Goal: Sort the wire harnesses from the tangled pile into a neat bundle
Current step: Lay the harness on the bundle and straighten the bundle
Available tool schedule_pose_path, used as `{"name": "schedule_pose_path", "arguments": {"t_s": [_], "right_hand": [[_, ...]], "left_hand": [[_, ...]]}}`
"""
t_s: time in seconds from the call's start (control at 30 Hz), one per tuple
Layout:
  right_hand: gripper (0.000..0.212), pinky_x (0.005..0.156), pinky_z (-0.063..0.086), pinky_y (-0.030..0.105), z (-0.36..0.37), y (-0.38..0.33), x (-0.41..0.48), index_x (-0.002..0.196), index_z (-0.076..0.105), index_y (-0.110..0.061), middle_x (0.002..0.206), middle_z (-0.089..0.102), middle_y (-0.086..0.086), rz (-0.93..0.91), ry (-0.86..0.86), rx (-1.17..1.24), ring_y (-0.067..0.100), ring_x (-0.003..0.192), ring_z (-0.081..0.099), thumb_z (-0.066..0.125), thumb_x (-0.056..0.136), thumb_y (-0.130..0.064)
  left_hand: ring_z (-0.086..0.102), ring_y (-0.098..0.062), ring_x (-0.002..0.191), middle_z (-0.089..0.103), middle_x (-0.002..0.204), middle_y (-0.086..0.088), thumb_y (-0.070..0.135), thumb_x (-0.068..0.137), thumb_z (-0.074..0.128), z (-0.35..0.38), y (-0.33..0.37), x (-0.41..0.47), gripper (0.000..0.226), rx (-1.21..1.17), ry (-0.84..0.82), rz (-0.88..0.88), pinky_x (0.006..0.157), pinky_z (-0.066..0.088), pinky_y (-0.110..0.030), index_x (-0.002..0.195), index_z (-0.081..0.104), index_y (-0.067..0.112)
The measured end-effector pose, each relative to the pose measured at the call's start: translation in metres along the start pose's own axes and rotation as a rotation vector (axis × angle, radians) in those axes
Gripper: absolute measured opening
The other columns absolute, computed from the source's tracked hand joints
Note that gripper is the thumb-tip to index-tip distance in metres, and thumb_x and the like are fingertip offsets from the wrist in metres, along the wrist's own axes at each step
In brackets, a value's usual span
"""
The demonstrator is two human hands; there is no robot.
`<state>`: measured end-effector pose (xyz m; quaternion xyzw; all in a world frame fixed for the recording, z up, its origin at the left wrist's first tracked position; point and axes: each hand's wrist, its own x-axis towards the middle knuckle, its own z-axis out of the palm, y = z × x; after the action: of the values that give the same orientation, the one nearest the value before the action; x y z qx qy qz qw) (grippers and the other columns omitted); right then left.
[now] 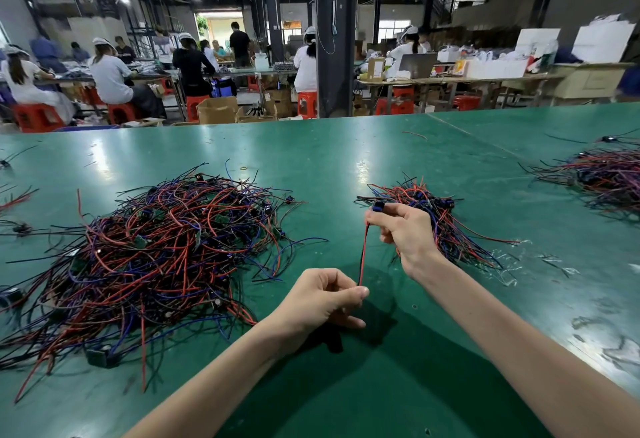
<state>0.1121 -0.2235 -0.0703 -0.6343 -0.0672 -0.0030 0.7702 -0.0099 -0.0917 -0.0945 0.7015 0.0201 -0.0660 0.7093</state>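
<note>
While left hand [322,302], right hand [405,229] pinch harness [363,250], bundle [453,236] partly hidden.

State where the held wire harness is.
Head view, centre: the harness runs from the right hand down to the left hand, between the tangled pile and sorted bundle.

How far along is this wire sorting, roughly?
Less than halfway, I'd judge. Done: a smaller bundle lies behind the right hand. In hand: one harness, its connector pinched by that hand, its wire ends pinched by the left hand. Left: the much larger tangled pile, so most remains.
</note>
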Motion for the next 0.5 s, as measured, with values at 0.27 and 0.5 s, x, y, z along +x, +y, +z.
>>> {"name": "schedule_pose_path", "arguments": {"t_s": [0.27,0.5], "right_hand": [[0.014,0.042,0.034,0.016,-0.0013,-0.0009,0.001,0.075,0.065,-0.009,0.052,0.062,-0.004,0.012,0.002,0.006,0.003,0.041,0.037,0.074,0.073,0.003],[0.015,0.04,0.033,0.014,-0.0013,0.0001,0.0039,0.073,0.066,-0.01,0.054,0.065,-0.002,0.016,-0.005,0.021,0.002,0.039,0.038,0.075,0.072,0.003]], "left_hand": [[0.068,-0.015,0.054,0.068,0.066,0.003,0.011,0.097,0.05,0.0038,0.0044,-0.0039,0.017,0.009,-0.071,-0.077,0.04,0.051,-0.023,0.085,0.06,0.008],[0.065,-0.014,0.052,0.067,0.065,0.003,0.009,0.097,0.05,0.0054,0.0059,-0.0049,0.016,0.003,-0.054,-0.06,0.044,0.053,-0.025,0.085,0.061,0.007]]}}
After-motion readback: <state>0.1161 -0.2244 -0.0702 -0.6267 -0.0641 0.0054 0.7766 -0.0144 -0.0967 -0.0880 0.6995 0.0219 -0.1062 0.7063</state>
